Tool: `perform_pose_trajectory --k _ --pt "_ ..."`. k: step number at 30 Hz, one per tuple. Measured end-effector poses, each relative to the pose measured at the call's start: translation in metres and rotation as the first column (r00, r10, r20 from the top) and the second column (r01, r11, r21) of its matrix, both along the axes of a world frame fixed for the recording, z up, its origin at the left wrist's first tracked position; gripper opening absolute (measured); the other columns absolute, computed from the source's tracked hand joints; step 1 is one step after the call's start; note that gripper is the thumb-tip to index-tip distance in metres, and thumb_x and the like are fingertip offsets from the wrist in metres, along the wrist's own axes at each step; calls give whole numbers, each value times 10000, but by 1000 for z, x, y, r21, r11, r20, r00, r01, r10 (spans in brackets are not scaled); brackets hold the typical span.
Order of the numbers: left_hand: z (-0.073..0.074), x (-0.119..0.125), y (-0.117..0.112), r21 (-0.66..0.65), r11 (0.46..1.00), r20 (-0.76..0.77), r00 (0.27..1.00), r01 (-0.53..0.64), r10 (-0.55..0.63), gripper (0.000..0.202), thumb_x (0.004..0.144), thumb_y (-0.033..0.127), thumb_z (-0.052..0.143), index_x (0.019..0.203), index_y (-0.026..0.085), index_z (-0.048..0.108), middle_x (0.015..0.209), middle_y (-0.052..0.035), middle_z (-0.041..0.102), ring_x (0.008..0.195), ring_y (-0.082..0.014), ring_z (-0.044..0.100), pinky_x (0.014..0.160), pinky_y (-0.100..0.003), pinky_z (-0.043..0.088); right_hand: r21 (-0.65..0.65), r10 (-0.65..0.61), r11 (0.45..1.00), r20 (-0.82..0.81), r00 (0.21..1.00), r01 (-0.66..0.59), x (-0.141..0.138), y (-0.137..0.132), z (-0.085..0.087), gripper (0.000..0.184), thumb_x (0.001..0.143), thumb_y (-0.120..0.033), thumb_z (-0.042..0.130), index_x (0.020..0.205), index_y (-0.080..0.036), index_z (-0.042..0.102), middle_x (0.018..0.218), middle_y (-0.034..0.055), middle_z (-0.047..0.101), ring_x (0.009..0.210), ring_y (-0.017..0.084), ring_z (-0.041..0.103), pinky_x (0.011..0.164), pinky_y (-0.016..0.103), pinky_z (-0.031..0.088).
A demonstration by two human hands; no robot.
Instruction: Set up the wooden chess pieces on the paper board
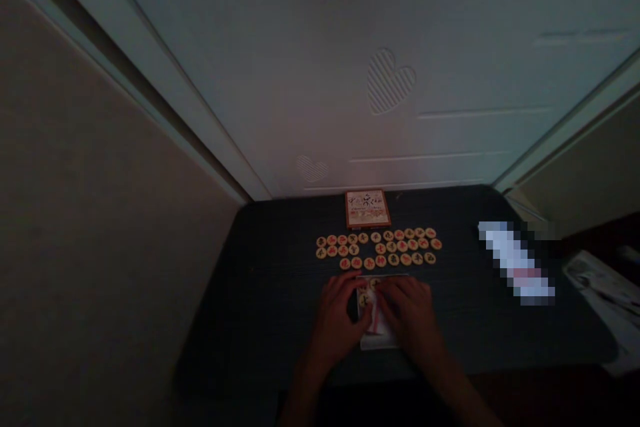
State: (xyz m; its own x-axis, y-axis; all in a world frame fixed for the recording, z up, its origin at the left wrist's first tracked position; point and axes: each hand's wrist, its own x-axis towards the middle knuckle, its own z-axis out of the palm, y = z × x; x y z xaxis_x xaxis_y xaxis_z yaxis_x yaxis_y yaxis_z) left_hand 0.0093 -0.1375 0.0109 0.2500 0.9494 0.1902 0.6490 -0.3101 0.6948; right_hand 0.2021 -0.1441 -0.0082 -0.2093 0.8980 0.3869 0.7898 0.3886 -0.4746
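A shallow white box [384, 341] lies on the dark table near its front edge, with round wooden Chinese chess pieces [365, 299] and a pale sheet marked in red inside. My left hand [334, 313] curves about the box's left side, thumb and forefinger apart with a dark gap between them. The left thumb tip comes close to one piece. From the right, my right hand [411, 310] reaches over the box, its fingertips together at another Chinese chess piece [375, 283]. Fingers cover part of the box, and the dim light blurs the exact contact.
Beyond the box, several Chinese chess pieces [381, 260] lie in three rows. A printed orange-edged box lid [367, 208] rests behind them against a white panel [325, 93] with raised hearts. A blurred-out white item [515, 260] lies on the table's [260, 280] right side.
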Motion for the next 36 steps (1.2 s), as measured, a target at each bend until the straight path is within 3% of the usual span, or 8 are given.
perform_pose_trajectory --k 16,22,36 --pt "-3 0 1 -17 1000 -1 1000 -1 1 309 907 197 631 1205 278 626 1346 -45 636 1252 -263 574 1116 -529 409 -20 -14 1000 -15 1000 14 0 -2 3 150 939 -220 654 1070 -275 701 1043 23 728 972 229 630 849 379 371" --pt "-5 0 1 -13 1000 21 1000 0 0 318 901 160 602 1193 278 639 1320 -45 647 1226 -262 585 1070 -504 455 -30 -24 999 36 999 25 -2 0 4 145 922 -202 670 1044 -272 703 1015 22 728 950 227 631 827 378 376" --pt "-4 0 1 10 1000 13 1000 -8 8 304 899 154 605 1174 274 648 1305 -41 658 1206 -256 599 1060 -493 471 -2 21 1000 67 998 -21 1 0 13 209 976 -240 598 1156 -268 699 1074 52 734 994 234 646 854 387 430"
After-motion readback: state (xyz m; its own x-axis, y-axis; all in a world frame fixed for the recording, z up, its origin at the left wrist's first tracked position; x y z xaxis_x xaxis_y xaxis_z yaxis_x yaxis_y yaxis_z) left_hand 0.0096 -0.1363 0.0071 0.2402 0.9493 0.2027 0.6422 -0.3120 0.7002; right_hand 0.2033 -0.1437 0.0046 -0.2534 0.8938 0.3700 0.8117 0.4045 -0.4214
